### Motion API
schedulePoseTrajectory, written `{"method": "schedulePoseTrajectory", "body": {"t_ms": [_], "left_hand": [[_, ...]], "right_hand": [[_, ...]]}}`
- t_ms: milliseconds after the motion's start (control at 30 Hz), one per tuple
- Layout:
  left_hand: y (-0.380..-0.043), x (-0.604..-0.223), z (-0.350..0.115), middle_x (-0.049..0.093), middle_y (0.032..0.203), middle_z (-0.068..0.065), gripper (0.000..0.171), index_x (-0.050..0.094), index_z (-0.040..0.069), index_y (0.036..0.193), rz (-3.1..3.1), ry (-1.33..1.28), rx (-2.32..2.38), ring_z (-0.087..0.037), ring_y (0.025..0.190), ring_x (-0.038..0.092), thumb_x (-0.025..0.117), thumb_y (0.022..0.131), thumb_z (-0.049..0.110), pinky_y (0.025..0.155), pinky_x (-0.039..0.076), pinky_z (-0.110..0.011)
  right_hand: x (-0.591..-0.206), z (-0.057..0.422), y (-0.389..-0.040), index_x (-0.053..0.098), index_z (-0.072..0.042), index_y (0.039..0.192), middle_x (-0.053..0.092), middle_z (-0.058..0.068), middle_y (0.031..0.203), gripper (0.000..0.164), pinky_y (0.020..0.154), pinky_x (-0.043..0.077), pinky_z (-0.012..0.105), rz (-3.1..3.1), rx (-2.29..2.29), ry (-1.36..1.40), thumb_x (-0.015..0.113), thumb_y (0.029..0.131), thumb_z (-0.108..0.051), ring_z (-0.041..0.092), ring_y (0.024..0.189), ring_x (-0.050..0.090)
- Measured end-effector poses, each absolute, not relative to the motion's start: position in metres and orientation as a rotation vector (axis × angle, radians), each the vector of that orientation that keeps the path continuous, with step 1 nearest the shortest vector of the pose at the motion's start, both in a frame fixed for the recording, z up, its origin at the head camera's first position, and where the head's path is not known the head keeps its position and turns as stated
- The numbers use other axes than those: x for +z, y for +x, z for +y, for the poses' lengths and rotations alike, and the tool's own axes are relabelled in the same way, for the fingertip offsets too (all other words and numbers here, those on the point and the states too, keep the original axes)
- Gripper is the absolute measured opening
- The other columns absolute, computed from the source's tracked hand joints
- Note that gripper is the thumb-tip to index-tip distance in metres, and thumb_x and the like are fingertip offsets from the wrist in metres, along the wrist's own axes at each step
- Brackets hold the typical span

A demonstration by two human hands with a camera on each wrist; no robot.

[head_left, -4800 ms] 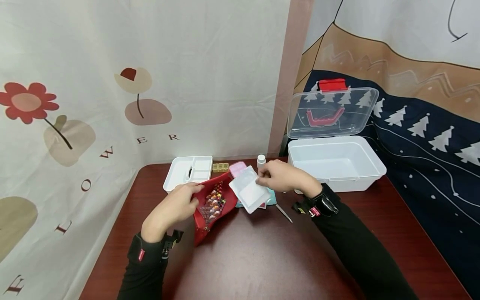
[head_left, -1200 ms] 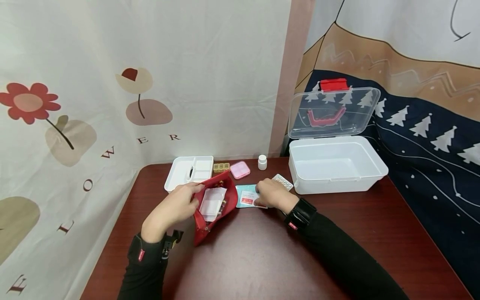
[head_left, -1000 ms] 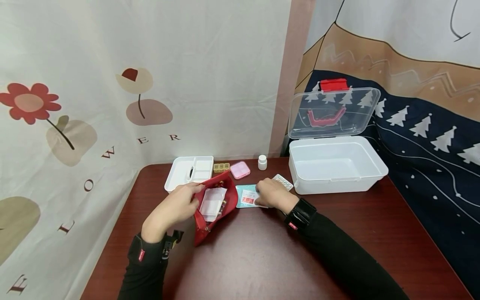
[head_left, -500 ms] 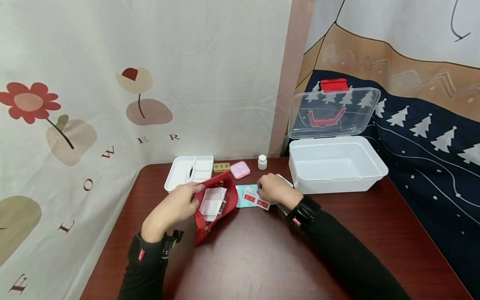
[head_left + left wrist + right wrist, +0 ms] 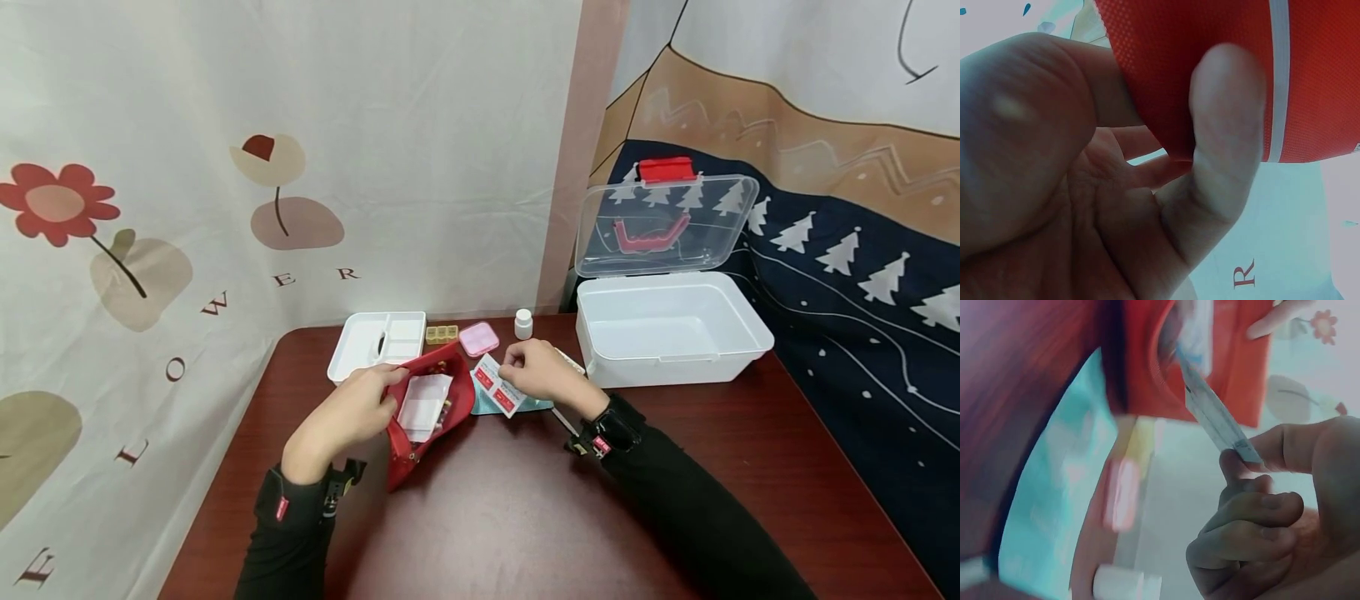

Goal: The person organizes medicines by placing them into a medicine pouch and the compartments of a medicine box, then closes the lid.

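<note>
My left hand [image 5: 352, 417] grips the upper edge of a red pouch [image 5: 401, 468], holding its mouth wide; in the left wrist view the thumb and fingers [image 5: 1229, 106] lie on either side of the red fabric [image 5: 1316, 81]. A clear-and-white flat packet [image 5: 425, 406] and small colourful pieces lie inside the pouch. Between thumb and forefinger my right hand [image 5: 543, 372] pinches a white sachet with red print [image 5: 497, 387], just right of the pouch. The right wrist view shows this sachet [image 5: 1216, 415] edge-on, pointing towards the pouch. Beneath it lies a light-blue packet [image 5: 486, 406].
Behind the pouch are a white compartment tray [image 5: 354, 343], a small yellow pill box [image 5: 442, 334], a pink case [image 5: 480, 338] and a white bottle [image 5: 523, 323]. A blister pack [image 5: 572, 360] and tweezers [image 5: 564, 422] lie partly hidden by the right arm. Rightward stands an open white box [image 5: 675, 372].
The white packet my right hand held earlier now lies in the pouch. Since then that hand has picked the red-printed sachet off the blue packet and moved it left. The left hand stays put.
</note>
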State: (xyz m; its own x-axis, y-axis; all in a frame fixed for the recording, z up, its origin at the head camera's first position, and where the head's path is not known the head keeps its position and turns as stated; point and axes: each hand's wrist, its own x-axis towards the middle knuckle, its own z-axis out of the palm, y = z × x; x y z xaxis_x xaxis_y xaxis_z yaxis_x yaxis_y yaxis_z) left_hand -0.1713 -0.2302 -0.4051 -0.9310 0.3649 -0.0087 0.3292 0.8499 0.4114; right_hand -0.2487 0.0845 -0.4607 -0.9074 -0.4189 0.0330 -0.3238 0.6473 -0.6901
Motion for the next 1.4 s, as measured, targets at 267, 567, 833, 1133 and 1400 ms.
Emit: {"method": "schedulePoseTrajectory", "body": {"t_ms": [267, 567, 833, 1133, 1400], "left_hand": [[-0.171, -0.404, -0.230, 0.073, 0.142, -0.023, 0.047, 0.070, -0.006, 0.143, 2.942, 0.573, 0.626, -0.030, 0.111, 0.066, 0.058, 0.098, -0.001, 0.092, 0.054, -0.043], [-0.170, -0.405, -0.230, 0.073, 0.141, -0.023, 0.047, 0.070, -0.006, 0.143, 2.945, 0.568, 0.631, -0.031, 0.109, 0.066, 0.059, 0.097, -0.002, 0.089, 0.054, -0.042], [-0.171, -0.403, -0.228, 0.073, 0.141, -0.023, 0.047, 0.070, -0.004, 0.144, 2.931, 0.538, 0.639, -0.031, 0.105, 0.064, 0.060, 0.098, -0.002, 0.082, 0.053, -0.037], [-0.171, -0.404, -0.226, 0.072, 0.143, -0.023, 0.047, 0.070, -0.006, 0.143, 2.931, 0.558, 0.643, -0.030, 0.105, 0.063, 0.059, 0.098, -0.002, 0.087, 0.053, -0.040], [-0.170, -0.404, -0.226, 0.073, 0.140, -0.022, 0.046, 0.069, -0.005, 0.144, 2.917, 0.545, 0.661, -0.029, 0.103, 0.064, 0.060, 0.099, -0.002, 0.080, 0.051, -0.034]], "right_hand": [[-0.453, 0.059, -0.238, 0.072, -0.016, 0.075, 0.061, -0.007, 0.074, 0.019, 0.070, 0.041, 0.027, 2.571, -1.272, -0.557, 0.068, 0.093, -0.020, 0.011, 0.073, 0.053], [-0.456, 0.025, -0.234, 0.076, -0.012, 0.073, 0.064, -0.005, 0.071, 0.024, 0.064, 0.039, 0.025, 2.477, -1.365, -0.405, 0.073, 0.095, -0.022, 0.011, 0.072, 0.054], [-0.462, 0.007, -0.237, 0.080, -0.015, 0.070, 0.077, 0.004, 0.067, 0.029, 0.058, 0.031, 0.026, 2.421, -1.337, -0.245, 0.074, 0.096, -0.026, 0.008, 0.066, 0.046], [-0.465, 0.000, -0.238, 0.080, -0.018, 0.070, 0.078, 0.001, 0.065, 0.032, 0.055, 0.029, 0.028, 2.470, -1.266, -0.220, 0.071, 0.098, -0.029, 0.009, 0.060, 0.045], [-0.467, -0.011, -0.234, 0.083, -0.017, 0.077, 0.082, 0.006, 0.073, 0.028, 0.054, 0.036, 0.023, 2.464, -1.310, -0.244, 0.071, 0.101, -0.025, 0.005, 0.056, 0.050]]}}
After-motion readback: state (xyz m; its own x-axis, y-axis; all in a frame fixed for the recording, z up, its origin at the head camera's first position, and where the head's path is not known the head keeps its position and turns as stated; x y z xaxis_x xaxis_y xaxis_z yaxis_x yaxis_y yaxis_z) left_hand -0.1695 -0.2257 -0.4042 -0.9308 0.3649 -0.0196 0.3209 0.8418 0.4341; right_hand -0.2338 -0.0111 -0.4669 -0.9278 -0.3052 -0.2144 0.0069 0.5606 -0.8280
